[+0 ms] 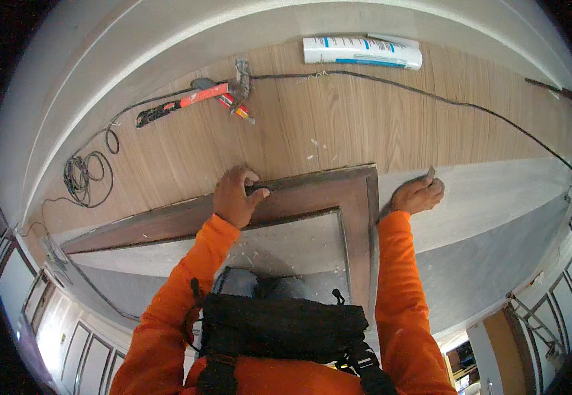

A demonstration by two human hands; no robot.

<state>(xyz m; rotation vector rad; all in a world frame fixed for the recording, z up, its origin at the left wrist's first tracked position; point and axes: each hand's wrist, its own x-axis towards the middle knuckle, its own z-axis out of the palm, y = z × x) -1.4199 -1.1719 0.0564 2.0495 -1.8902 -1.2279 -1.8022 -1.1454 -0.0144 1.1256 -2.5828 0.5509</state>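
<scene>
A brown wooden frame (357, 224) with darker edges lies along the wood-look planks (398, 131). My left hand (236, 194) is curled over its upper edge, with thumb and fingers bent onto it. Just right of the frame's corner, my right hand (416, 194) has its fingers closed around a small object, too small to make out, at the border between the planks and a pale grey strip (490, 194). Both orange-sleeved forearms reach up from the lower edge.
Above the hands lie an orange-handled hammer (200, 95), another red-and-yellow tool (240, 110) and a white printed roll (358, 54). A dark cable (470, 104) crosses the planks to a coil (82, 176) at left. Metal railings (556, 309) show at lower right.
</scene>
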